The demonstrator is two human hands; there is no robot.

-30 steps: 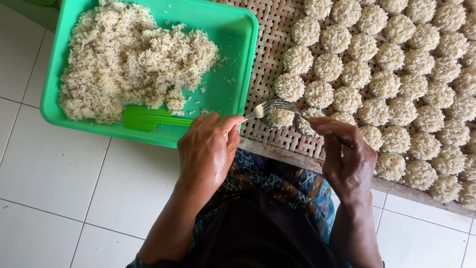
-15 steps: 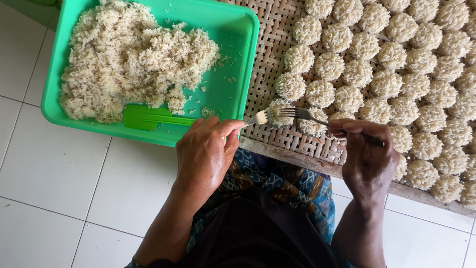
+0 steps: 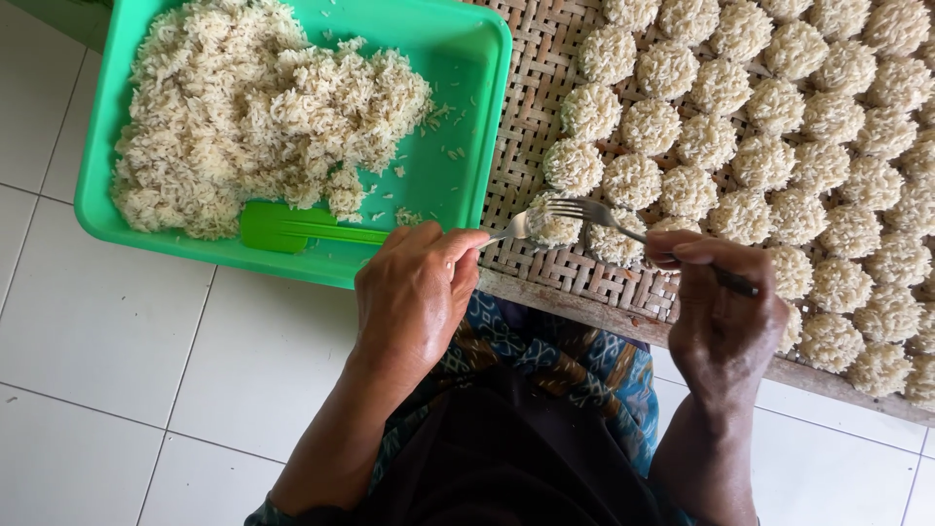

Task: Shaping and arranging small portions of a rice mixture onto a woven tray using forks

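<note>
My left hand (image 3: 414,292) grips a spoon (image 3: 514,230) whose bowl carries a lump of cooked rice over the near edge of a woven bamboo tray (image 3: 531,107). My right hand (image 3: 726,317) holds a metal fork (image 3: 594,214), its tines pressed against the rice lump (image 3: 553,226) on the spoon. Round rice patties (image 3: 740,117) lie in rows across the bamboo tray. A green plastic tray (image 3: 467,58) to the left holds a heap of loose cooked rice (image 3: 253,107) and a green plastic paddle (image 3: 292,229).
White floor tiles (image 3: 107,351) lie under and around the trays. The bamboo tray has a wooden frame edge (image 3: 584,312) just in front of my lap, which is covered by dark patterned cloth (image 3: 545,360).
My right hand with the fork has shifted right and its tines now rest on the rice lump at the spoon. My left hand stayed nearly in place.
</note>
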